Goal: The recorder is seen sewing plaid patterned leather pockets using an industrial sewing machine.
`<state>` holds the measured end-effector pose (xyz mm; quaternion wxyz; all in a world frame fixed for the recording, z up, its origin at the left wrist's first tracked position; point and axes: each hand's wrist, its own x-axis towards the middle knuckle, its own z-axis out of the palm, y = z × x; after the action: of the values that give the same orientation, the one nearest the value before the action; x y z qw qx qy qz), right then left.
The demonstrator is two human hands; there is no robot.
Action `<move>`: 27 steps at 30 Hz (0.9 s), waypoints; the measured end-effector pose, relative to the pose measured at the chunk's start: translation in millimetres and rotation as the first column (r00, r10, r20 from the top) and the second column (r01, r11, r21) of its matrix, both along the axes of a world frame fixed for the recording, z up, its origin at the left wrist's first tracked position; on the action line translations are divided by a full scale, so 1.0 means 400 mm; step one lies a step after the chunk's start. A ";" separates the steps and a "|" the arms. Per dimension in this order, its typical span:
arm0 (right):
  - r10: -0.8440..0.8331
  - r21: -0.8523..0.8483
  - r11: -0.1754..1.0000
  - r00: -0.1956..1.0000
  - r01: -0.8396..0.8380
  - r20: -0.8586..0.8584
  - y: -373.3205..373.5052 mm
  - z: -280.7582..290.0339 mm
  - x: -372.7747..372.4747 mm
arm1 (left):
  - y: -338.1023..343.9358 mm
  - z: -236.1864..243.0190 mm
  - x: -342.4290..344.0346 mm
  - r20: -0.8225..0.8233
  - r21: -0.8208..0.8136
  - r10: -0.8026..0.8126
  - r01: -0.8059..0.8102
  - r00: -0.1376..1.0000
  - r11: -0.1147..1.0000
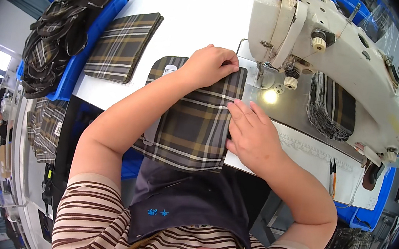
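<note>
A plaid fabric panel (194, 129) in dark grey, brown and white, with rounded corners at its far left, lies at the table's near edge in front of me. My left hand (211, 67) reaches across it and pinches its far right corner, beside the sewing machine's needle area (261, 76). On the panel's right edge rests my right hand (253, 137), its fingers stretched out and slightly apart. A pale rounded shape (170, 69) shows near the panel's far left corner; I cannot tell what it is.
The white sewing machine (328, 46) overhangs the right side. Under its arm sits a stack of dark striped pieces (333, 106) with frayed edges. Further left are a plaid fabric stack (121, 48) and a blue crate (87, 41) of dark sewn items. Pens (333, 178) lie at right.
</note>
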<state>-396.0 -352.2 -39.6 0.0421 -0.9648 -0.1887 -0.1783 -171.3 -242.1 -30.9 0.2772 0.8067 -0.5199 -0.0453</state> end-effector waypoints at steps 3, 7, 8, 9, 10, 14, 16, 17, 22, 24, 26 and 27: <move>-0.037 0.003 0.999 0.998 0.037 -0.041 -0.003 -0.002 -0.005 | -0.017 0.003 -0.007 -0.006 0.041 0.044 -0.044 0.999 0.998; -0.051 0.052 0.997 0.997 0.054 -0.064 -0.004 -0.003 -0.004 | -0.019 -0.013 0.002 0.010 -0.021 0.048 -0.047 0.999 0.999; -0.051 0.052 0.997 0.996 0.054 -0.067 -0.004 -0.004 -0.003 | -0.020 -0.015 0.005 0.007 -0.021 0.048 -0.048 0.999 0.999; -0.050 0.061 0.997 0.996 0.055 -0.072 -0.004 -0.004 -0.002 | -0.022 -0.017 0.009 0.006 -0.023 0.042 -0.042 0.999 0.999; -0.049 0.070 0.996 0.996 0.054 -0.076 -0.005 -0.004 -0.001 | -0.023 -0.017 0.011 0.005 -0.025 0.037 -0.037 0.999 0.999; -0.042 0.090 0.995 0.995 0.050 -0.086 -0.006 0.000 0.003 | -0.023 -0.019 0.014 0.021 -0.030 0.041 -0.041 0.999 0.999; -0.039 0.107 0.993 0.994 0.049 -0.100 -0.005 0.002 0.004 | -0.024 -0.023 0.018 0.028 -0.047 0.030 -0.029 0.999 0.998; -0.038 0.106 0.993 0.994 0.048 -0.101 -0.005 0.003 0.005 | -0.024 -0.025 0.018 0.027 -0.048 0.032 -0.030 0.999 0.998; -0.034 0.112 0.993 0.994 0.046 -0.108 -0.006 0.005 0.006 | -0.032 -0.030 0.000 0.040 -0.104 0.008 -0.004 0.999 0.995; -0.025 0.078 0.996 0.994 0.033 -0.103 -0.009 0.007 0.009 | -0.033 -0.038 0.002 0.239 -0.166 -0.065 0.107 0.969 0.980; -0.019 0.045 0.999 0.995 0.024 -0.100 -0.009 0.012 0.009 | -0.031 -0.045 -0.006 0.439 -0.158 -0.149 0.240 0.886 0.958; -0.009 0.058 0.998 0.996 0.014 -0.090 -0.008 0.016 0.010 | -0.021 -0.048 -0.009 0.439 -0.157 -0.148 0.238 0.886 0.959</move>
<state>-392.0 -355.2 -33.2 0.0777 -0.9712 -0.1760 -0.1406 -174.8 -250.6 -50.1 0.2339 0.7082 -0.6473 0.1574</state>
